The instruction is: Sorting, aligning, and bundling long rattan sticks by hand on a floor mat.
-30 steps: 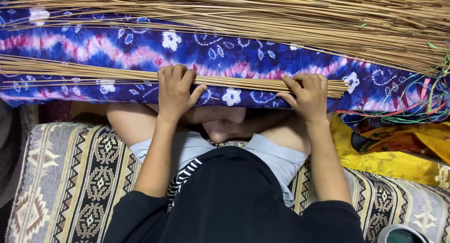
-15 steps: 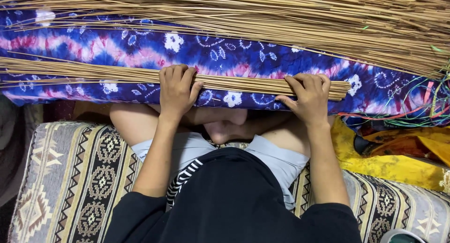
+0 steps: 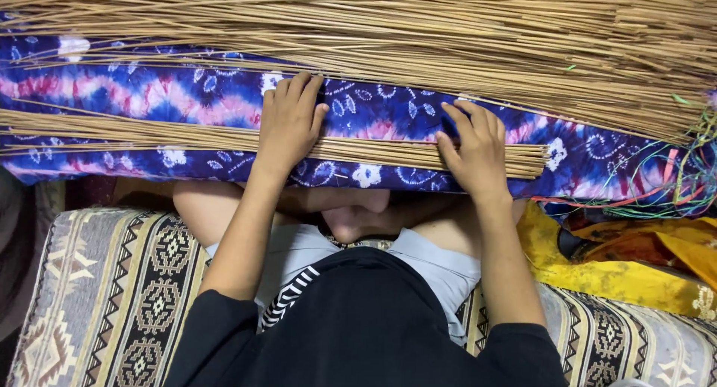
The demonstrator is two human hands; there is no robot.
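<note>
A narrow bundle of thin tan reeds (image 3: 149,133) lies across a blue, pink and white tie-dye cloth (image 3: 187,96) in front of me. My left hand (image 3: 287,122) rests flat on the bundle near its middle, fingers spread over reeds and cloth. My right hand (image 3: 472,149) presses down on the bundle close to its cut right end (image 3: 534,161), fingers apart. Neither hand is closed around the reeds. Beyond the cloth lies a much larger mass of loose reeds (image 3: 448,43).
I sit cross-legged on a patterned woven cushion (image 3: 112,297), knees under the cloth's near edge. Yellow fabric (image 3: 620,267) is bunched at my right, with a tangle of thin coloured threads (image 3: 672,178) above it.
Both hands have shifted slightly along the narrow bundle and stay pressed on it. The view has drifted a little; the reeds lie as before.
</note>
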